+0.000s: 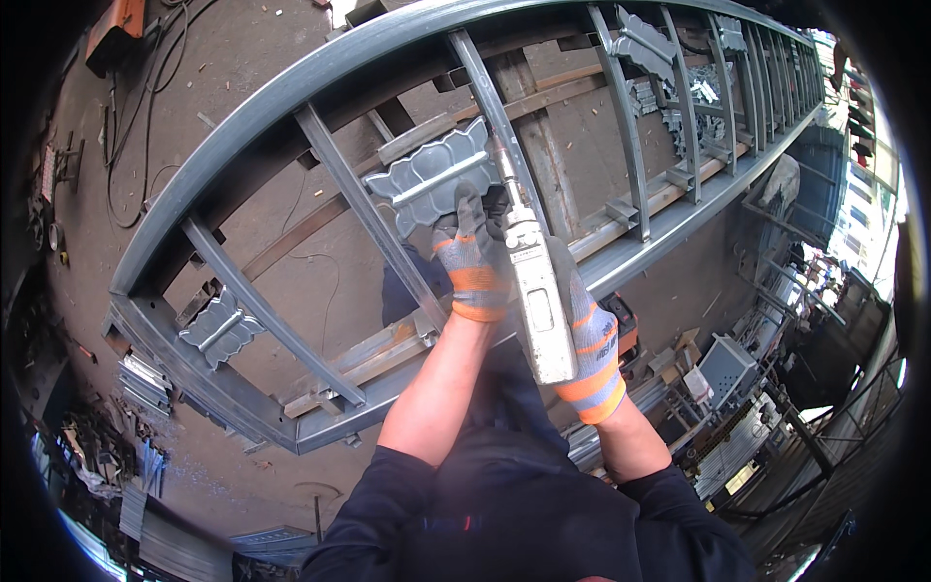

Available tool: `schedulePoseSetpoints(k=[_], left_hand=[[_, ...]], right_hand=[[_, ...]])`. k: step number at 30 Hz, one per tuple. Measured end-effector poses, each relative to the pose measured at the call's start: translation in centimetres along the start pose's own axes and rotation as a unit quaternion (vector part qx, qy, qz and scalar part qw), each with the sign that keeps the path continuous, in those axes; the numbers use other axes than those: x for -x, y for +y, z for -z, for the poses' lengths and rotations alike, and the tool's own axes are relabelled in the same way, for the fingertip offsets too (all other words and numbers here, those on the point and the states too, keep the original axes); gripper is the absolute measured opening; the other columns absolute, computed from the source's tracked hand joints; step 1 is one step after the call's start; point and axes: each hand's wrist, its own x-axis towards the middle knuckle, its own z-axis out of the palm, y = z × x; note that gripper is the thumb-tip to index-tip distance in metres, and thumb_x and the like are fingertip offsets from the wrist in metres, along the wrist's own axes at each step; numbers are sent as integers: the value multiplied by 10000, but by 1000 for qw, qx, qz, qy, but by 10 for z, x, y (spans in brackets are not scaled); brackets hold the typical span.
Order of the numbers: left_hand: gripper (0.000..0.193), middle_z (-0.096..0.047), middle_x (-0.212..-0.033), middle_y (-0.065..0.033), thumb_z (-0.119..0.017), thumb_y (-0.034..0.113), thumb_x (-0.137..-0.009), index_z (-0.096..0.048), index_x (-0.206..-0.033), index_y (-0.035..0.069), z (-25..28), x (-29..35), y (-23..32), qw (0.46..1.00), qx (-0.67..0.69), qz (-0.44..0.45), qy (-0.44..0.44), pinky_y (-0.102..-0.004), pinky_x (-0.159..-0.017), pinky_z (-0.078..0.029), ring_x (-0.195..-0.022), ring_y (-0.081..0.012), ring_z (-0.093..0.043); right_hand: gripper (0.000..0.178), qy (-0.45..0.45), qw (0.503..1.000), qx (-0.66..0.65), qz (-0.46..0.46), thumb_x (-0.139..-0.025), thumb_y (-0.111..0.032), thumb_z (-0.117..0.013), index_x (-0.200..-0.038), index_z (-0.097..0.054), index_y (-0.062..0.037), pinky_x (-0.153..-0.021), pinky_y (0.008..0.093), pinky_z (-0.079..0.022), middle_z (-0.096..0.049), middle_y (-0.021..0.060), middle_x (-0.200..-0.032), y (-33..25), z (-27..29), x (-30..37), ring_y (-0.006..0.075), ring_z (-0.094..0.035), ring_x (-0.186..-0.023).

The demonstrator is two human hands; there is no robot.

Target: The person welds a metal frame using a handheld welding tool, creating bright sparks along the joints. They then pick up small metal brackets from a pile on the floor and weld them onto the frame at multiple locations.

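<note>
My right hand [593, 339], in a grey and orange work glove, is wrapped round a white welding gun [538, 301] with a narrow nozzle. The nozzle tip reaches up beside the right end of a scalloped, petal-shaped metal plate [427, 184], close to a crossbar [485, 92] of the grey metal frame [233, 126]. Gloved the same way, my left hand [473, 257] grips the plate's lower right edge, one finger lying up on its face. The gun's body and my left hand hide part of that edge.
Similar scalloped plates sit between other bars, one at the lower left [221, 328] and one at the upper right [642, 44]. An orange machine [114, 37] with cables stands at the upper left. Metal stock and a grey box [729, 367] lie at the right.
</note>
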Motion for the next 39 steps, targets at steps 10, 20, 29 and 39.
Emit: schedulePoseSetpoints(k=[10, 20, 29, 39], left_hand=[[259, -743, -863, -21, -689, 278, -1101, -747, -1048, 30, 0, -2, 3, 991, 91, 96, 24, -267, -612, -507, -703, -74, -644], [190, -744, -893, -27, -707, 218, -1087, -748, -1118, 35, 10, -8, -26, 993, 101, 50, 28, -276, -573, -519, -670, -91, -654], [251, -708, -795, 7, -732, 274, -1077, -745, -929, 71, 14, -7, -28, 997, 55, 43, 36, -276, -560, -464, -639, -66, -596], [192, -748, -901, -9, -743, 234, -1068, -756, -1034, 45, 10, -6, -28, 979, 176, 97, 48, -269, -628, -522, -745, -79, -664]], right_hand=[[482, 6, 999, -33, 9, -899, -93, -779, -1351, -631, -16, -859, 438, -594, -724, 195, -1175, -4, 1, -4, 391, -733, -1035], [586, -6, 1000, 7, -4, -961, -3, -707, -1522, -539, 9, -892, 342, -586, -740, 155, -1252, 4, -4, -3, 224, -731, -1042], [532, -14, 1000, 17, 7, -983, -57, -711, -1491, -570, 12, -935, 351, -576, -734, 148, -1269, 2, -5, -5, 227, -720, -1096], [491, -19, 1000, 3, -2, -979, -60, -718, -1452, -604, 5, -935, 353, -575, -735, 140, -1257, -1, -7, -6, 233, -717, -1105]])
